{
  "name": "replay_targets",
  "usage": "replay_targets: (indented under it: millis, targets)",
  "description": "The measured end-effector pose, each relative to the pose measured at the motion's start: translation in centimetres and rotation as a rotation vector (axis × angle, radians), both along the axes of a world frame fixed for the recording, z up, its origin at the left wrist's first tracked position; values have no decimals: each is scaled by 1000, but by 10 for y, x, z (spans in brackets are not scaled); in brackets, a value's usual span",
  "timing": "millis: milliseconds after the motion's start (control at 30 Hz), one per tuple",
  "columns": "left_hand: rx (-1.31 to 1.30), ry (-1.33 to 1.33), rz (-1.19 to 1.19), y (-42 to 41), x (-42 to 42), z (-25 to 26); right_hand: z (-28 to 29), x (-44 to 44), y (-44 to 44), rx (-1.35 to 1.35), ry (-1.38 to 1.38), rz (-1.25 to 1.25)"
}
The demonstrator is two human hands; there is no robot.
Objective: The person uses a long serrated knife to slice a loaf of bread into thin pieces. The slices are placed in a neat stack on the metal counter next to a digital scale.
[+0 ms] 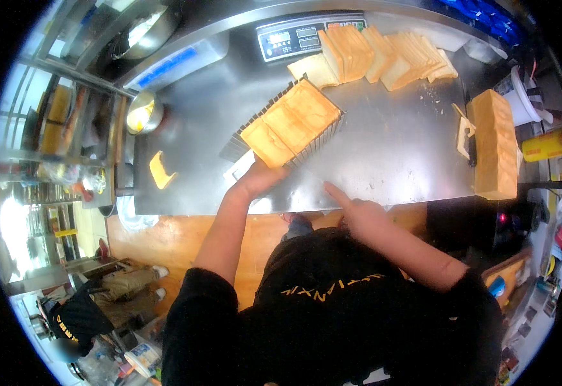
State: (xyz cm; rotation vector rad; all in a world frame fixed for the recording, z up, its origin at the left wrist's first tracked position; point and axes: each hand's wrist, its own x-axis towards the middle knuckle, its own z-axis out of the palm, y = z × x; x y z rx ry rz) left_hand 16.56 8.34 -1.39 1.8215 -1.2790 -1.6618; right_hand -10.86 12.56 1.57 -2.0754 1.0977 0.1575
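Note:
A bread loaf (290, 120) lies at a slant in a bread slicing rack (335, 126) with dark upright slats, on the steel worktable (189, 144). My left hand (263, 177) grips the loaf's near lower end; part of its fingers is hidden there. Beside that hand a white part of the rack's base (239, 168) shows. Over the table's front edge, my right hand (362, 212) has its index finger stretched out towards the rack, with nothing visible in it. The other fingers look curled, and the hand is apart from the loaf.
Bread slices (353, 53) lean in a row before a digital scale (290, 38). A second loaf (493, 144) stands at the right edge, beside a dark-handled tool (472, 147). At left are a metal bowl (144, 113) and a bread crust (161, 170). Another person (97, 304) is at lower left.

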Motion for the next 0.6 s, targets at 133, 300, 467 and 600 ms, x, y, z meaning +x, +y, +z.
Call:
replay_targets:
  millis: [133,300,467,600]
  targets:
    - [-28,-46,-19,1,-6,1,25,20,-19,2,59,-9]
    - [-21,-20,-25,-1,0,-3,-2,55,-37,-5,8,-66]
    - [3,-49,0,-1,2,-12,-21,10,-11,91,153,-41]
    - [9,-81,-16,4,7,-21,-8,33,-27,55,41,-52]
